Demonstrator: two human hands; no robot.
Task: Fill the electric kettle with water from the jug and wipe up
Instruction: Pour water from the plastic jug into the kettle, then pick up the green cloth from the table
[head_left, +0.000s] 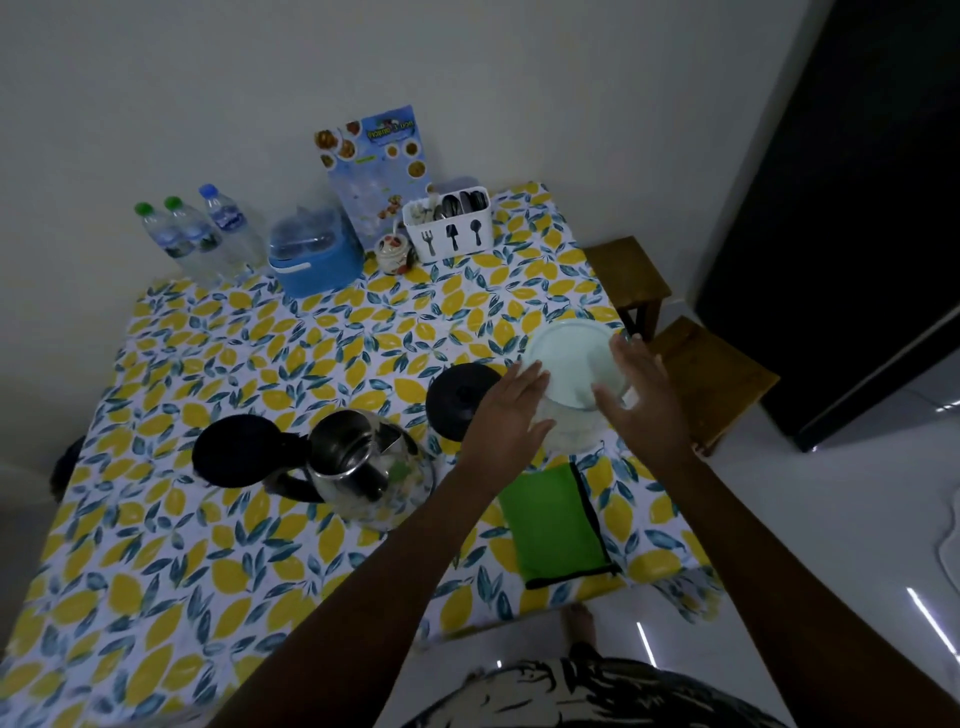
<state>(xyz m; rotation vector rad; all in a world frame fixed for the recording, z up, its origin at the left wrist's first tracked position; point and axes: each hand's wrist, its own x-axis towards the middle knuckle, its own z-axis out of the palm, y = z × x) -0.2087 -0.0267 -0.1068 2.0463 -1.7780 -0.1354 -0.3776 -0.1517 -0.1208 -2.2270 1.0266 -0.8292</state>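
The clear plastic jug (574, 415) stands upright near the right edge of the table (218, 545), its long axis vertical, its pale round lid (566, 358) still on and facing up; which way its spout points cannot be told, since the hands cover its sides. The left hand (511, 415) lies against the jug's left side and the right hand (636, 395) against its right, fingers spread and loosely curved around the body and lid rim, not yet clearly clamped. The step in hand looks like taking hold of the jug, and it would go best with a firm two-sided grip low on the body, lid lifted off before any tilt. Just left sits the black kettle base (460, 397), and further left the glass electric kettle (371, 470) stands upright with its black lid (236, 449) flipped open to the left, mouth ready. The green cloth (558, 525) for wiping lies folded just nearer than the jug
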